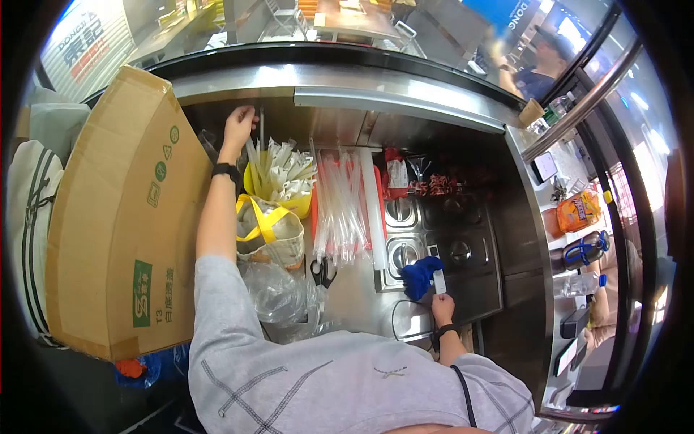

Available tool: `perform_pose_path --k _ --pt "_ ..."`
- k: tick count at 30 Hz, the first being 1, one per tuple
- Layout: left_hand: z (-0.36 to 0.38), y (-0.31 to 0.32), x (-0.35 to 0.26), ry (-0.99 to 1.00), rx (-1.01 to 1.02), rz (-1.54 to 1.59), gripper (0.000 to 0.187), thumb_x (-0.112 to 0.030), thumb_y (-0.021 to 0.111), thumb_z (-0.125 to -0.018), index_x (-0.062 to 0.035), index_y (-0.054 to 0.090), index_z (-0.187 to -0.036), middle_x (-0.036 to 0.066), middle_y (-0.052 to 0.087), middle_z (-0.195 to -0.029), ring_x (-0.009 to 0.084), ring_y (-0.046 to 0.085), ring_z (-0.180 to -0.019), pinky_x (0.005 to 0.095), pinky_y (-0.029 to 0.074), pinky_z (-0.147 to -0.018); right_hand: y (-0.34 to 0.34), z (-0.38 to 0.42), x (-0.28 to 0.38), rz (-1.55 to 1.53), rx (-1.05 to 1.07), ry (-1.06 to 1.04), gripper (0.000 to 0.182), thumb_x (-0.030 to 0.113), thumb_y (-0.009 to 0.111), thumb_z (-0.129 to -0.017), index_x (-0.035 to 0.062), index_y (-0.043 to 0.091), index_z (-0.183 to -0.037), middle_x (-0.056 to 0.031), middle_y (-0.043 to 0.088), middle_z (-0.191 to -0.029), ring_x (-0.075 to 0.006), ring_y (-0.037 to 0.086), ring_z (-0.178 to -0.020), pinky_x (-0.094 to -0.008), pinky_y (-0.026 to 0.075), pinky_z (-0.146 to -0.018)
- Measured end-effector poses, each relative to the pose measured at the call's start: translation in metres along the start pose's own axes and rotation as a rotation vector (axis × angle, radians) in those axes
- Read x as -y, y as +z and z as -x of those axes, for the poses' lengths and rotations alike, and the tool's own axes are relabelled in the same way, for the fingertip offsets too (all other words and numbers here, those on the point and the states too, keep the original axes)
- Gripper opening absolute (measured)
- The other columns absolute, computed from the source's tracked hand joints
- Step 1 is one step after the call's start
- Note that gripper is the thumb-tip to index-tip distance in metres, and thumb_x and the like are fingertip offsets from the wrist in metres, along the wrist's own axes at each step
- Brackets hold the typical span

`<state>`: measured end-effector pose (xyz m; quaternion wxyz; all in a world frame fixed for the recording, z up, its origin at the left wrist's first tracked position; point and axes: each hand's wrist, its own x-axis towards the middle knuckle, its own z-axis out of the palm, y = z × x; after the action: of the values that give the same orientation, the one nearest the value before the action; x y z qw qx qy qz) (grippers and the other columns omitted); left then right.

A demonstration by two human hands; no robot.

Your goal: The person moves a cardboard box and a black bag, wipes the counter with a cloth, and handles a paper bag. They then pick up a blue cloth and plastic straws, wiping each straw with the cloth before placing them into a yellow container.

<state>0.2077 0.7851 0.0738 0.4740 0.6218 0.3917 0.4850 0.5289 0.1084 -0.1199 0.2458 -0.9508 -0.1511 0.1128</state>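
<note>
My left hand (241,124) is raised at the back left of the counter, fingers curled near a thin upright rod (262,126); whether it grips anything is hidden. Just below it stands a yellow container of wrapped white packets (288,168). My right hand (442,307) pinches the lower end of a white strip (439,281) at the front of the counter. Against that strip lies a blue cloth (419,278), partly over the steel lids (405,253). Clear plastic straws (338,206) rest in a red tray between my hands.
A large cardboard box (119,217) stands at the left. A yellow-handled bag (269,235), black scissors (323,272) and clear plastic bags (278,293) lie near my body. Bottles and an orange packet (578,210) line the right ledge. A person (542,69) is beyond the glass.
</note>
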Motion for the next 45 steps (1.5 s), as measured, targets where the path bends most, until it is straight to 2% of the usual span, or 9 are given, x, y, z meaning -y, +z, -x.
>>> perform_pose_path --k 4,7,14,23,29,31,36,43,45 --pt "-0.003 0.013 0.025 0.129 -0.056 -0.118 0.05 -0.037 0.066 -0.088 -0.0007 0.057 -0.122 0.017 0.064 -0.111 0.0236 0.059 -0.104 0.0332 0.045 -0.091 -0.017 0.005 0.037 -0.04 0.006 0.0 0.027 0.024 0.062 -0.08 -0.0029 0.067 -0.08 -0.0188 0.068 -0.076 -0.0301 0.067 -0.072 -0.0384 0.05 -0.069" --pt "0.01 0.025 -0.002 0.321 -0.19 -0.367 0.05 -0.037 0.069 -0.082 -0.0068 0.057 -0.121 0.021 0.062 -0.117 0.0359 0.058 -0.11 0.0393 0.046 -0.091 -0.026 0.008 0.06 -0.14 0.041 -0.034 0.027 0.024 0.065 -0.081 -0.0032 0.067 -0.081 -0.0173 0.069 -0.075 -0.0263 0.067 -0.072 -0.0362 0.051 -0.069" --pt "-0.013 0.032 0.02 0.197 0.114 -0.449 0.019 -0.016 0.056 -0.087 -0.0055 0.065 -0.1 0.015 0.069 -0.094 0.0318 0.066 -0.093 0.0394 0.051 -0.08 -0.022 0.019 0.061 -0.158 0.056 -0.07 0.029 0.025 0.066 -0.08 -0.0032 0.067 -0.081 -0.0136 0.067 -0.07 -0.0217 0.065 -0.065 -0.0339 0.05 -0.065" --pt "0.009 0.004 0.054 0.157 0.127 -0.676 0.022 -0.02 0.056 -0.086 -0.0077 0.07 -0.098 0.02 0.068 -0.1 0.0362 0.065 -0.095 0.0433 0.051 -0.086 -0.023 0.022 0.15 -0.454 0.234 -0.244 0.018 0.017 0.063 -0.087 0.0007 0.064 -0.081 -0.0015 0.059 -0.062 -0.0075 0.053 -0.054 -0.0237 0.041 -0.049" --pt "0.049 -0.023 0.03 0.053 0.077 -0.925 0.025 -0.016 0.052 -0.085 -0.0139 0.069 -0.104 0.016 0.063 -0.116 0.0379 0.06 -0.107 0.0478 0.049 -0.089 0.012 0.016 0.26 -0.221 0.285 -0.68 0.033 0.028 0.063 -0.084 0.0012 0.064 -0.103 -0.0186 0.065 -0.088 -0.0279 0.065 -0.076 -0.0348 0.051 -0.07" --pt "0.053 -0.034 0.054 0.225 0.016 -0.875 0.048 -0.003 0.052 -0.08 -0.0151 0.056 -0.126 0.014 0.035 -0.148 0.0413 0.055 -0.111 0.0478 0.047 -0.094 0.028 0.023 0.295 -0.245 0.343 -0.798 0.039 0.027 0.065 -0.081 0.0031 0.062 -0.112 -0.0247 0.062 -0.104 -0.037 0.063 -0.09 -0.0384 0.05 -0.081" --pt "0.086 -0.043 -0.013 0.037 0.074 -0.835 0.086 0.004 0.06 -0.069 -0.0181 0.031 -0.147 0.02 0.008 -0.157 0.0435 0.045 -0.124 0.0455 0.042 -0.102 0.072 0.044 0.322 0.025 0.283 -0.848 0.055 0.033 0.064 -0.078 0.0124 0.056 -0.128 -0.0259 0.047 -0.133 -0.0414 0.044 -0.123 -0.0518 0.039 -0.099" --pt "0.035 -0.045 0.034 -0.029 -0.044 -0.537 0.101 -0.014 0.075 -0.065 -0.0082 0.021 -0.15 0.028 0.011 -0.154 0.0411 0.031 -0.137 0.0366 0.035 -0.11 0.066 0.043 0.311 -0.041 0.268 -0.825 0.058 0.028 0.061 -0.079 0.0035 0.052 -0.131 -0.0274 0.041 -0.14 -0.043 0.047 -0.122 -0.0499 0.039 -0.101" --pt "0.024 -0.045 0.033 -0.063 -0.049 -0.409 0.102 -0.017 0.077 -0.064 -0.0045 0.023 -0.149 0.026 0.031 -0.148 0.0351 0.04 -0.133 0.0343 0.035 -0.108 0.063 0.038 0.301 -0.122 0.215 -0.901 0.056 0.025 0.062 -0.079 0.0012 0.053 -0.129 -0.0283 0.042 -0.14 -0.0429 0.05 -0.119 -0.046 0.041 -0.101"
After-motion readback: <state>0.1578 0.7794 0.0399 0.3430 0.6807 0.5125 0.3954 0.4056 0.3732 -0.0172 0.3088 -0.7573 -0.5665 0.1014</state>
